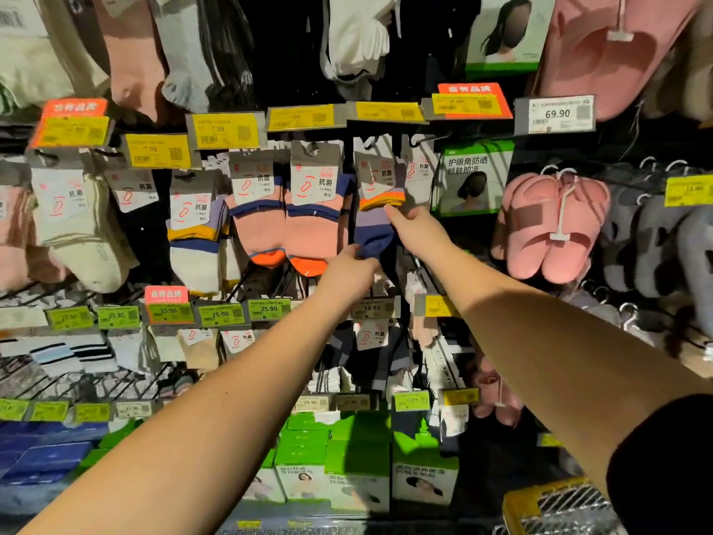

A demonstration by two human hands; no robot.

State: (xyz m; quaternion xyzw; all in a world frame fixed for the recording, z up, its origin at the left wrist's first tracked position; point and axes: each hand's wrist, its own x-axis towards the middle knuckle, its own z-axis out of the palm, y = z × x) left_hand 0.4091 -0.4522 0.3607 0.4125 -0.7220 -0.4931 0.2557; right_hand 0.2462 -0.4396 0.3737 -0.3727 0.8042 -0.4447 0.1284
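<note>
Dark shop display wall (285,63) ahead of me, black backing, light falling from the front. Peg hooks (418,140) carry carded pink socks (258,229) and cream socks (81,233). Yellow price tags (225,130) sit in a row above them, two with orange-red toppers (75,106). White tag (555,114) upper right reads 69.90. Pink slippers (551,229) hang right, grey slippers (652,245) just beside. Green-edged eye mask pack (472,179) left of the pink ones. Green boxes (355,457) stacked low centre, blue packs (42,457) low left, wire rack (77,384) above those. Yellow wire basket (559,507) bottom right.
</note>
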